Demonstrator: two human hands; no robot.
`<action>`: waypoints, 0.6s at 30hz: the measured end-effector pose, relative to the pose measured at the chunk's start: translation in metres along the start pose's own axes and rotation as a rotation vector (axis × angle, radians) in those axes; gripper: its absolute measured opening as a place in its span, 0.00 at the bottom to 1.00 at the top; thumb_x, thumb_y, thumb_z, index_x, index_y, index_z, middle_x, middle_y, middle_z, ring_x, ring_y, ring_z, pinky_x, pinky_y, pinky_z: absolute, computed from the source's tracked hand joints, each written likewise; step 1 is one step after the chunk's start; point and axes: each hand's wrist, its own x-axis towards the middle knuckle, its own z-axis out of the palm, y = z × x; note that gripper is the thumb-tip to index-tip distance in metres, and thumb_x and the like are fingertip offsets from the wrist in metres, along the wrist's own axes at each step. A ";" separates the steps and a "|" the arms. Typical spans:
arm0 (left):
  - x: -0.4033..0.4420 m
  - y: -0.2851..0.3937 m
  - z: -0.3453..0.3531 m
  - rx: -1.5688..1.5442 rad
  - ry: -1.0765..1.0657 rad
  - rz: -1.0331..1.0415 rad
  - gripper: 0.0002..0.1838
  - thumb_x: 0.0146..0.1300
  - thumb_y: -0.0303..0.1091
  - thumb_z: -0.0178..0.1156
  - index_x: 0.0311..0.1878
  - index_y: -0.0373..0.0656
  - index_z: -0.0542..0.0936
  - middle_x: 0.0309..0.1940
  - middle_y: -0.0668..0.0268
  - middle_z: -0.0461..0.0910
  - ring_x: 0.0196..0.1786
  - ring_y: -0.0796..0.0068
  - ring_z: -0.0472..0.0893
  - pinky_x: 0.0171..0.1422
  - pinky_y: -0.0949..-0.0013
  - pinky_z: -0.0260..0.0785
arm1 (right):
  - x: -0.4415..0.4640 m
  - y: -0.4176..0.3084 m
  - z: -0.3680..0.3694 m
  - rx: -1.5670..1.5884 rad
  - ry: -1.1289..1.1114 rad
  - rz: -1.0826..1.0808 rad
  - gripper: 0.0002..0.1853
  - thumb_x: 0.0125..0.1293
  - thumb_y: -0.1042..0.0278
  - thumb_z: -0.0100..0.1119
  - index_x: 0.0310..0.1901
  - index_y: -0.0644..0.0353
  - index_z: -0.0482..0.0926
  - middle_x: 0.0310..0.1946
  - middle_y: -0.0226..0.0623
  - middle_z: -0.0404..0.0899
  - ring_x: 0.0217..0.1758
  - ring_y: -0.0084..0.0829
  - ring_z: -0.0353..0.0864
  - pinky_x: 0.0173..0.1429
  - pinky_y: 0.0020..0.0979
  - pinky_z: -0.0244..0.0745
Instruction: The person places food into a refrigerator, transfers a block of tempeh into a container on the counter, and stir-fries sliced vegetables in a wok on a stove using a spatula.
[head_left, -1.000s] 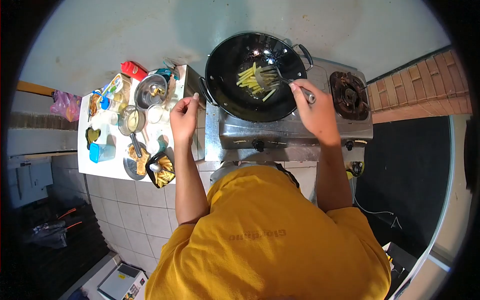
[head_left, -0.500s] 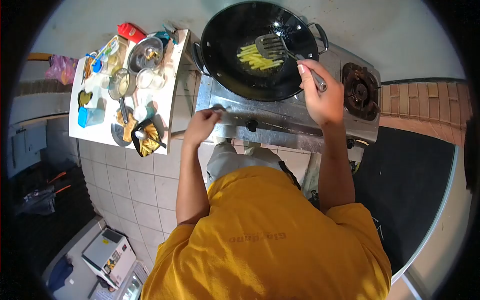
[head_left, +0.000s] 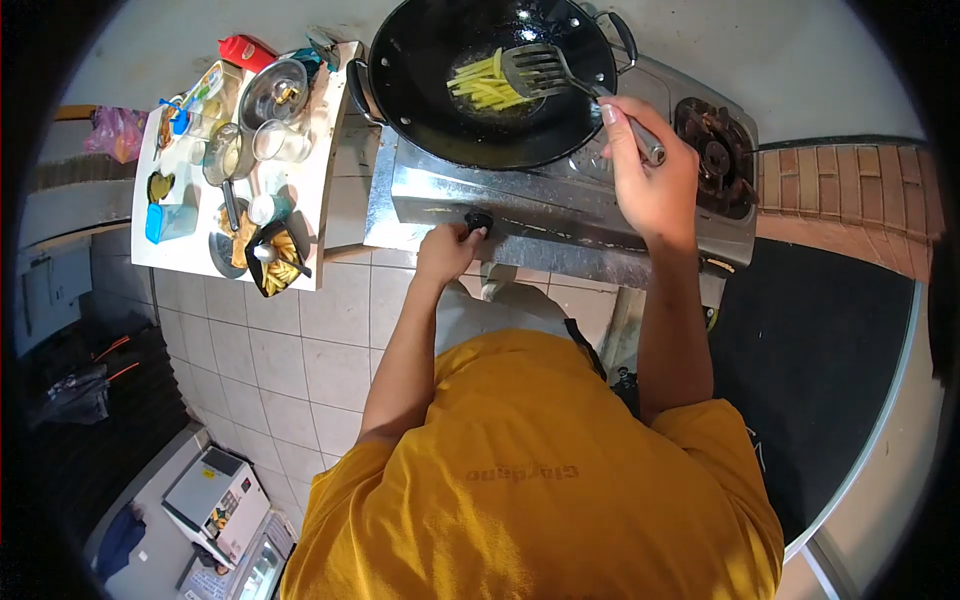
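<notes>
My right hand point(head_left: 655, 185) is wrapped round the handle of a slotted spatula point(head_left: 536, 70). The spatula's metal head is over the black wok point(head_left: 440, 130), at the right edge of a pile of pale yellow potato strips point(head_left: 488, 84). The wok sits on the left side of a steel gas stove point(head_left: 560, 210). At the stove's front panel, my left hand point(head_left: 447, 253) has its thumb and fingers closed on a black stove knob point(head_left: 479, 221).
A bare burner point(head_left: 714, 155) is right of the wok. On the white table point(head_left: 190, 255) at left stand a metal bowl point(head_left: 273, 95), a strainer point(head_left: 228, 160), a red bottle point(head_left: 246, 52) and a black dish of fries point(head_left: 276, 262). A brick ledge point(head_left: 840, 200) lies at right.
My left hand has moved right to the knob and closed on it. The wok and stove appear further up and left in view. The spatula stays by the potato strips.
</notes>
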 end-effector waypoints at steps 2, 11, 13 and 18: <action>0.000 0.002 0.002 0.006 0.048 0.043 0.23 0.62 0.53 0.59 0.33 0.38 0.85 0.25 0.48 0.82 0.33 0.47 0.83 0.40 0.54 0.74 | -0.002 0.000 -0.003 -0.009 0.010 0.004 0.07 0.66 0.66 0.62 0.41 0.59 0.83 0.22 0.37 0.81 0.22 0.22 0.78 0.32 0.24 0.72; 0.002 0.007 -0.002 0.096 0.031 0.051 0.22 0.61 0.52 0.59 0.35 0.40 0.85 0.28 0.48 0.82 0.35 0.47 0.83 0.42 0.54 0.74 | -0.006 0.001 -0.014 0.002 0.066 -0.075 0.07 0.65 0.68 0.63 0.42 0.61 0.83 0.25 0.40 0.82 0.25 0.24 0.80 0.35 0.25 0.74; 0.003 0.002 0.003 0.098 0.069 0.089 0.22 0.60 0.51 0.59 0.32 0.39 0.85 0.26 0.48 0.81 0.33 0.47 0.82 0.41 0.53 0.74 | -0.006 -0.001 -0.016 0.015 0.035 -0.020 0.07 0.65 0.68 0.63 0.41 0.61 0.83 0.25 0.40 0.82 0.25 0.24 0.79 0.35 0.25 0.73; 0.007 -0.002 0.006 0.121 0.109 0.127 0.21 0.59 0.50 0.60 0.30 0.37 0.84 0.24 0.47 0.81 0.32 0.46 0.82 0.40 0.52 0.74 | -0.006 0.005 -0.013 0.052 0.058 -0.047 0.07 0.65 0.68 0.63 0.41 0.61 0.83 0.23 0.40 0.81 0.23 0.23 0.77 0.34 0.25 0.73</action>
